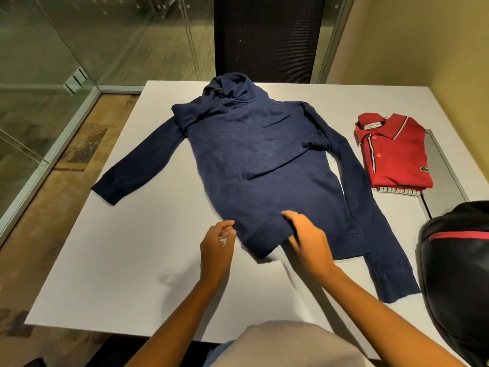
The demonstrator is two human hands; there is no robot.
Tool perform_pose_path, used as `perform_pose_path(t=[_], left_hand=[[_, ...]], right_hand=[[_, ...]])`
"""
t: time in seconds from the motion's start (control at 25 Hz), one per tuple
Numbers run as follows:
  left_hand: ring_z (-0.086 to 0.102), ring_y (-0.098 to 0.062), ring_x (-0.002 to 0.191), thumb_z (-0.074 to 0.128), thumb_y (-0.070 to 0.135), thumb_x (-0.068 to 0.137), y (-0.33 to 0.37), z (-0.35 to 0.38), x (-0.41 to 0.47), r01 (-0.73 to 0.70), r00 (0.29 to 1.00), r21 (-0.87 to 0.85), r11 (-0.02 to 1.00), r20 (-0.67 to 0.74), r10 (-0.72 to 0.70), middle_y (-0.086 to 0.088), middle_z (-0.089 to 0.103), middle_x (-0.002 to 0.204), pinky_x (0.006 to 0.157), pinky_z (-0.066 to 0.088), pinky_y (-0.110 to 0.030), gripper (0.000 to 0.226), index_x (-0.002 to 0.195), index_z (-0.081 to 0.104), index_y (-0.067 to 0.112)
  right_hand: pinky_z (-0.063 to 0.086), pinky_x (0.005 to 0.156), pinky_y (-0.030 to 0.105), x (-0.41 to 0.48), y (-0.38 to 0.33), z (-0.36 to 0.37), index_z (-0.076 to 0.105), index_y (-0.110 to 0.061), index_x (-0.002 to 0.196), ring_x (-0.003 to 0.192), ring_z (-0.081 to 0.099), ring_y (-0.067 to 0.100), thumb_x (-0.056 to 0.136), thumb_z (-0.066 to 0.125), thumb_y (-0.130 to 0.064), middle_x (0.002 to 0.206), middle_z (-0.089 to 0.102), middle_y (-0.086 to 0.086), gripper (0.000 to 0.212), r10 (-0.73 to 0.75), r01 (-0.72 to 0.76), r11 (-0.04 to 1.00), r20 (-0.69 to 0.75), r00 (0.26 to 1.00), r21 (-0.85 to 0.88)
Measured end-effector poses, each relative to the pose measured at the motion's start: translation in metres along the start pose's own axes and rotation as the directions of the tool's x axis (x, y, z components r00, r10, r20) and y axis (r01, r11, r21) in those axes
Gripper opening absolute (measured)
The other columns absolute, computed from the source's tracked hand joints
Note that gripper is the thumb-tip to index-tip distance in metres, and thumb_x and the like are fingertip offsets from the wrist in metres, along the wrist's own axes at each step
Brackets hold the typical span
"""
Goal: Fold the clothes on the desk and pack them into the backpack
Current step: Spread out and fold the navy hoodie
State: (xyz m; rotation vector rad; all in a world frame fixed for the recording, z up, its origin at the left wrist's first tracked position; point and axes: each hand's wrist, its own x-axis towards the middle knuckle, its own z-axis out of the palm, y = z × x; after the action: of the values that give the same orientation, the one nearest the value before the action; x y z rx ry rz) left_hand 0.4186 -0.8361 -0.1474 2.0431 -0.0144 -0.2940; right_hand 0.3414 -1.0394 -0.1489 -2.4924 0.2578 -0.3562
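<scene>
Navy hoodie (254,160) flat — right grip (307,242) pinching its hem, left grip (217,247) loose beside.

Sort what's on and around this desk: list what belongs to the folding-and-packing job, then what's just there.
Job: navy hoodie, folded red polo, striped garment under it, black backpack.
Just there: black chair, glass partition, grey desk panel.

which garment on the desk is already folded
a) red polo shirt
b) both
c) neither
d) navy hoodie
a: the red polo shirt sits as a neat folded stack at the desk's right side, while the navy hoodie lies spread flat with both sleeves out.
</scene>
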Motion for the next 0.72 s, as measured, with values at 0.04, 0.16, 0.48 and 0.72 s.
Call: perform_pose_path(t=[0.04, 0.16, 0.48, 0.72], left_hand=[[0.059, -0.014, 0.105, 0.066, 0.028, 0.090, -0.005, 0.002, -0.005, -0.084, 0.994, 0.012, 0.996, 0.068, 0.083, 0.002, 0.060, 0.118, 0.078, 0.044, -0.006, 0.035, 0.122, 0.058, 0.015], [0.052, -0.009, 0.105, 0.081, 0.046, 0.070, -0.014, 0.021, -0.022, -0.136, 0.968, 0.081, 0.987, 0.225, 0.115, 0.011, 0.046, 0.121, 0.084, 0.048, -0.017, 0.073, 0.128, 0.045, 0.020], [0.050, -0.017, 0.092, 0.086, 0.046, 0.064, 0.001, 0.069, -0.006, -0.109, 0.992, 0.150, 0.983, -0.041, 0.116, 0.004, 0.044, 0.103, 0.078, 0.052, -0.029, 0.070, 0.112, 0.046, 0.014], [0.065, -0.033, 0.103, 0.082, 0.047, 0.070, 0.019, 0.086, 0.011, 0.566, 0.801, -0.223, 0.793, 0.375, -0.466, -0.016, 0.058, 0.127, 0.083, 0.058, -0.045, 0.091, 0.137, 0.031, 0.013]], right_hand=[[0.053, 0.077, 0.036, 0.005, 0.000, -0.008, 0.056, -0.014, 0.126, 0.094, 0.065, 0.024, 0.092, 0.059, -0.010, 0.111, 0.065, 0.005, 0.035, 0.023, -0.022, 0.999, -0.030, 0.999, 0.043], [0.051, 0.083, 0.029, 0.017, -0.005, -0.020, 0.060, -0.009, 0.122, 0.097, 0.065, 0.023, 0.090, 0.062, -0.004, 0.114, 0.066, 0.006, 0.032, 0.006, 0.000, 0.998, -0.079, 0.997, 0.067], [0.045, 0.080, 0.016, 0.039, -0.025, -0.031, 0.062, -0.007, 0.114, 0.092, 0.061, 0.017, 0.086, 0.064, 0.000, 0.106, 0.067, 0.007, 0.029, -0.070, 0.083, 0.994, -0.156, 0.985, 0.075], [0.043, 0.078, 0.010, 0.046, -0.029, -0.037, 0.063, -0.007, 0.108, 0.087, 0.061, 0.013, 0.086, 0.066, -0.003, 0.101, 0.068, 0.005, 0.022, -0.073, 0.092, 0.992, -0.204, 0.976, 0.082]])
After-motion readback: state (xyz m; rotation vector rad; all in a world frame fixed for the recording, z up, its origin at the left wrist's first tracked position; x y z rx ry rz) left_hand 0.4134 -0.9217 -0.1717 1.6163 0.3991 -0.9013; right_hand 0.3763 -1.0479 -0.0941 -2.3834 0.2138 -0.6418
